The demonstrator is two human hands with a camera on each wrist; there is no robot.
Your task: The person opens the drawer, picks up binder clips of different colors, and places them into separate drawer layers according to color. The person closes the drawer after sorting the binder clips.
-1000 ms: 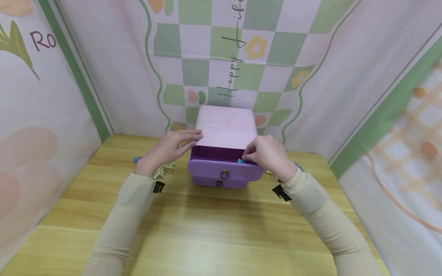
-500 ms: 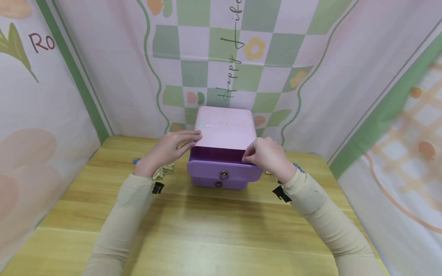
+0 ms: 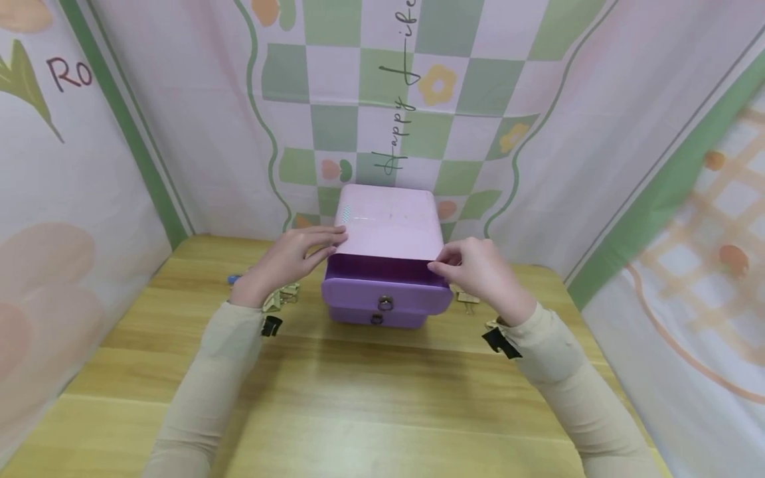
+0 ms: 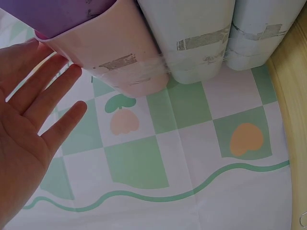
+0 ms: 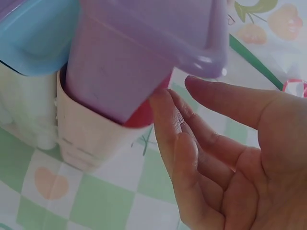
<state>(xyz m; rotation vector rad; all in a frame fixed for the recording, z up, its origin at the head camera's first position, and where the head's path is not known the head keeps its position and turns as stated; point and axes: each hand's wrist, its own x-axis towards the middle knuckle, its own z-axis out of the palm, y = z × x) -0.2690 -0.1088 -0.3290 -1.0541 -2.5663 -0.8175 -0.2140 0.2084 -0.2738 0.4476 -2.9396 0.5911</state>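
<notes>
A small drawer cabinet with a pink top [image 3: 388, 222] stands against the back cloth. Its upper purple drawer [image 3: 352, 295] is pulled out. My left hand [image 3: 293, 255] rests its fingertips on the cabinet's left front edge; in the left wrist view its fingers are spread and fairly straight beside the pink casing [image 4: 120, 52]. My right hand [image 3: 478, 269] is at the drawer's right front corner, with nothing visible in it. In the right wrist view its loosely bent fingers are near the drawer's side [image 5: 120, 67], the thumb apart. Much of the drawer's floor is hidden.
Gold binder clips [image 3: 281, 297] lie left of the cabinet, another clip [image 3: 467, 297] to its right. Black clip-like pieces show beside the left sleeve [image 3: 224, 338] and right sleeve [image 3: 556, 345]. A lower purple drawer [image 3: 358, 317] sits underneath. The wooden table [image 3: 335, 411] extends forward.
A small teal piece at my right fingertips inside the drawer a second ago is out of sight now. My right hand has drawn back to the right, its fingers loosened. My left hand stays put.
</notes>
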